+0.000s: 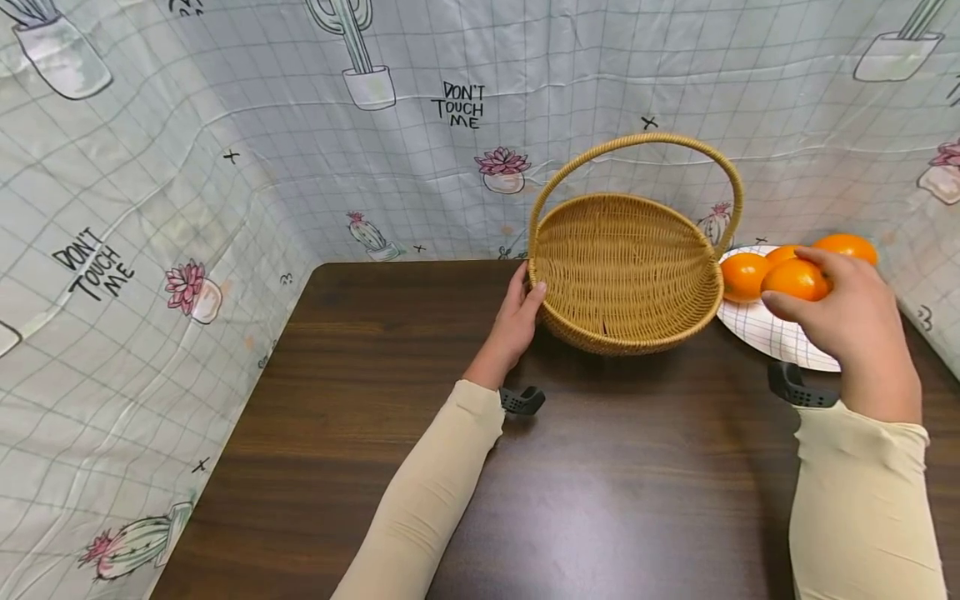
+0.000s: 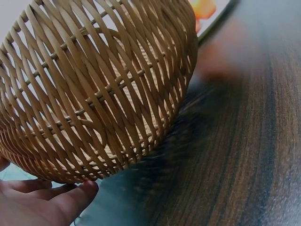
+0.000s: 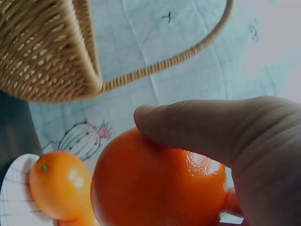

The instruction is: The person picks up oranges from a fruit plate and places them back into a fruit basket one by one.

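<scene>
My left hand [image 1: 517,315] holds the left rim of a wicker basket [image 1: 622,267], which leans toward me with its handle raised. In the left wrist view, the fingers [image 2: 77,197] touch the woven side of the basket [image 2: 99,89]. Over the plate [image 1: 787,337] at the right, my right hand [image 1: 858,308] grips an orange [image 1: 797,280] between thumb and fingers. The right wrist view has this orange [image 3: 157,183] close up, with the thumb [image 3: 188,125] across its top. Other oranges, among them one at the left [image 1: 744,277] and one at the back [image 1: 847,246], lie on the plate.
A dark wooden table [image 1: 360,400] lies under everything. Behind it and along both sides hangs a printed grid cloth [image 1: 420,175] with cactus drawings. The basket's arched handle [image 1: 652,138] rises in front of the cloth, close to the plate's left side.
</scene>
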### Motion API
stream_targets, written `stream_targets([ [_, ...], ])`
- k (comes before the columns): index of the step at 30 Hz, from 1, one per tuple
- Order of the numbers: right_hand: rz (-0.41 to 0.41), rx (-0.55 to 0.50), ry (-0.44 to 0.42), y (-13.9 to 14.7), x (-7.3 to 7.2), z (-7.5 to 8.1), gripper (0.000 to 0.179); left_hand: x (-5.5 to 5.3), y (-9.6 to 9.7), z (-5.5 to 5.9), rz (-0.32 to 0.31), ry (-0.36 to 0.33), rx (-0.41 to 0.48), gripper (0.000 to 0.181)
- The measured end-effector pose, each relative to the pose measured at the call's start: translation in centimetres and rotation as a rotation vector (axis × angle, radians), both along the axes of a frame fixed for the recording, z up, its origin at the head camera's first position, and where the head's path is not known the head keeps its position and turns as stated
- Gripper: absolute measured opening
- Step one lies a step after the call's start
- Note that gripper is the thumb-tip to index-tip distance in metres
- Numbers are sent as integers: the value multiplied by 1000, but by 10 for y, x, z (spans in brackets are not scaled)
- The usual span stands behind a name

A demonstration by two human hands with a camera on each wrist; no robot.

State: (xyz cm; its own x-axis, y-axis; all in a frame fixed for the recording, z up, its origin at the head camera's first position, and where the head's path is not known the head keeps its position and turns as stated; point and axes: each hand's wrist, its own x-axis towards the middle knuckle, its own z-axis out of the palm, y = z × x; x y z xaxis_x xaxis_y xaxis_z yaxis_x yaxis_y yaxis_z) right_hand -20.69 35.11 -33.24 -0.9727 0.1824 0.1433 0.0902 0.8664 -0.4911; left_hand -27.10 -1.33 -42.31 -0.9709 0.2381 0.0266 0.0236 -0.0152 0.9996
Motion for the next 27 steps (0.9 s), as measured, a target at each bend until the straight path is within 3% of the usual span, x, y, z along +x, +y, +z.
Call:
stream_targets([
  [6, 26, 15, 40, -12, 2, 7, 71, 3, 2, 0, 34, 25, -18, 59],
  [16, 133, -26, 129, -30, -1, 14, 70, 6, 6, -6, 121, 186, -90, 55],
  [20, 178, -42, 172, -36, -3, 12, 70, 6, 6, -6, 143, 199, -130, 53],
  [22, 183, -45, 191, -39, -3, 11, 69, 6, 6, -6, 138, 191, -136, 53],
  [27, 189, -53, 216, -48, -4, 10, 68, 7, 5, -4, 68, 187, -53, 59],
])
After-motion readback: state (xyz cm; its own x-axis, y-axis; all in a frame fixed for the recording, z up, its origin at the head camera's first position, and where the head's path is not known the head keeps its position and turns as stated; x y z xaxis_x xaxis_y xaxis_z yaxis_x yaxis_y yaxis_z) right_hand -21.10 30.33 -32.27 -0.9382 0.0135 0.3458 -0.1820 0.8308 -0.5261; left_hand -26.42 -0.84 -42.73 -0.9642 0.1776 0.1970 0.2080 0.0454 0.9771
